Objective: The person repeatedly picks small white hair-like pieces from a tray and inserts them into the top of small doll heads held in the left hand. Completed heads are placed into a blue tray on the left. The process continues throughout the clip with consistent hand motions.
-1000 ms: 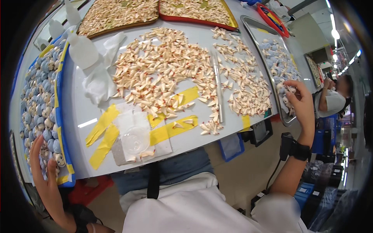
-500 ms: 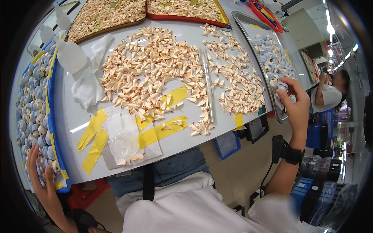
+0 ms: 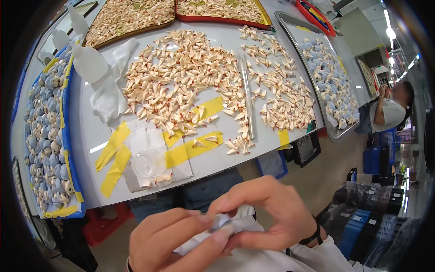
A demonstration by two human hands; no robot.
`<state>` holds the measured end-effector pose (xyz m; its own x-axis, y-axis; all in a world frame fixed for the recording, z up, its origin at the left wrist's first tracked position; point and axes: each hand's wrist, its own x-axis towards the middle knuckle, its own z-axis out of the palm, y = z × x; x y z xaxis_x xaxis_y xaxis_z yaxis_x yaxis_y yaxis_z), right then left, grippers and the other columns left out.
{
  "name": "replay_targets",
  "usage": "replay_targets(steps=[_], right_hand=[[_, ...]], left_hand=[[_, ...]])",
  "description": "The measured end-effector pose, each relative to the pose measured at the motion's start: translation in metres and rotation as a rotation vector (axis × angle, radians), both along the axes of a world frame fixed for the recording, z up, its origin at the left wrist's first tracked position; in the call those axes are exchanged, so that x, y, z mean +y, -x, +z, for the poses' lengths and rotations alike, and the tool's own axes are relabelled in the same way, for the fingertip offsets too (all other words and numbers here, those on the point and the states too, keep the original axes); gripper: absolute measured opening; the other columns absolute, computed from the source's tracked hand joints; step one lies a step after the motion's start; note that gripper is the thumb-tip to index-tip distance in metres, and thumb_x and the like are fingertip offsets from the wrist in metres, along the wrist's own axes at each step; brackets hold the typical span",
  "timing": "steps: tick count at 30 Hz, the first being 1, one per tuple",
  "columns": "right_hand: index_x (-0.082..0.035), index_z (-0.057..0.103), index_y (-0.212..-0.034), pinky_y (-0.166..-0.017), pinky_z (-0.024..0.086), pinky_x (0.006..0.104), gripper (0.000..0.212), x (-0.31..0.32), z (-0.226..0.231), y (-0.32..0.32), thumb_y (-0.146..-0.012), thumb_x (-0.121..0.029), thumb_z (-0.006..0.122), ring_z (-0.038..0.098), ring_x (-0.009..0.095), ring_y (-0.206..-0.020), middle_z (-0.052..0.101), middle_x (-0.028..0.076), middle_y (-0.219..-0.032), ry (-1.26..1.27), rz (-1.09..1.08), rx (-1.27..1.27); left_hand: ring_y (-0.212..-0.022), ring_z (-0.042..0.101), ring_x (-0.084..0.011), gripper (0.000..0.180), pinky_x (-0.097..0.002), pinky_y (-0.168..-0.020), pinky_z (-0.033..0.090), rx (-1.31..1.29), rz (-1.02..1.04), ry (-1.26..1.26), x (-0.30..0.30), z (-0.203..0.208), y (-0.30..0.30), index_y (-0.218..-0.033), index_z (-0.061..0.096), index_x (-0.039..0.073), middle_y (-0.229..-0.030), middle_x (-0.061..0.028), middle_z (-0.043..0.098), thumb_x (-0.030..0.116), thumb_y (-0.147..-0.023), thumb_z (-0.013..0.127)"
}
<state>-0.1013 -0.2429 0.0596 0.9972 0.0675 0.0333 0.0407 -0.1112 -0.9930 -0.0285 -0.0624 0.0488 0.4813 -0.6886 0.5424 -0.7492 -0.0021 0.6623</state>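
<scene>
Both my hands meet low in the view, in front of my white shirt. My left hand [image 3: 170, 238] and my right hand [image 3: 274, 213] pinch a small pale blue-and-white piece [image 3: 221, 221] between their fingertips. Fingers cover most of it, so its full shape is hidden. Similar blue-and-white pieces [image 3: 328, 75] fill the metal tray [image 3: 336, 136] at the right. Beyond my hands, a large heap of small cream pointed pieces with red tips [image 3: 181, 81] is spread on the white table [image 3: 231, 170].
A blue-edged bin [image 3: 74, 177] of round blue-and-cream pieces stands at the left. Near it are a white bottle [image 3: 89, 63] and a white cloth [image 3: 108, 97]. A clear round dish [image 3: 147, 164], yellow tape [image 3: 115, 170] and a silver rod [image 3: 248, 102] lie on the table. Another person [image 3: 390, 109] works at right.
My right hand has left the metal tray and come in to my body with a small blue-and-white piece. My left hand has moved from the blue-edged bin to join it.
</scene>
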Motion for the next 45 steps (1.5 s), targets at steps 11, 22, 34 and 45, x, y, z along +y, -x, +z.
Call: replay_targets(steps=[11, 22, 34, 45], right_hand=[[-0.001, 0.061, -0.082, -0.062, 0.045, 0.0259, 0.012, -0.075, 0.004, -0.022, -0.071, -0.002, 0.064, 0.058, 0.015, -0.069, 0.063, 0.008, -0.082, 0.628, -0.520, -0.110], [-0.001, 0.061, -0.075, -0.067, 0.041, 0.0312, 0.008, -0.103, -0.008, -0.070, -0.068, -0.004, 0.061, 0.054, 0.022, -0.073, 0.056, 0.007, -0.076, 1.084, -0.294, -0.135], [-0.001, 0.057, -0.077, -0.070, 0.041, 0.0319, 0.012, -0.092, -0.003, -0.066, -0.066, -0.001, 0.061, 0.052, 0.025, -0.078, 0.056, 0.009, -0.080, 1.109, -0.312, -0.213], [0.000, 0.057, -0.075, -0.071, 0.041, 0.0323, 0.010, -0.082, -0.007, -0.069, -0.066, 0.001, 0.062, 0.052, 0.027, -0.079, 0.055, 0.010, -0.079, 1.209, -0.210, -0.253]], left_hand=[[-0.071, 0.059, -0.0252, 0.041, -0.0313, -0.060, 0.052, 0.614, 0.120, 0.201, 0.014, -0.027, 0.014, -0.095, 0.048, 0.001, -0.092, -0.0138, 0.044, 0.018, -0.070, 0.075], [-0.079, 0.056, -0.0220, 0.041, -0.0342, -0.067, 0.052, 0.906, 0.120, 0.339, 0.014, -0.025, 0.009, -0.096, 0.043, 0.002, -0.093, -0.0153, 0.049, 0.018, -0.072, 0.072], [-0.077, 0.059, -0.0229, 0.038, -0.0319, -0.062, 0.054, 0.844, -0.008, 0.283, 0.011, -0.033, -0.002, -0.095, 0.043, 0.001, -0.093, -0.0165, 0.049, 0.018, -0.075, 0.070], [-0.096, 0.056, -0.0319, 0.028, -0.0402, -0.084, 0.045, 1.173, -0.214, 0.541, 0.011, -0.034, -0.004, -0.104, 0.047, -0.006, -0.106, -0.0263, 0.052, 0.002, -0.080, 0.058]])
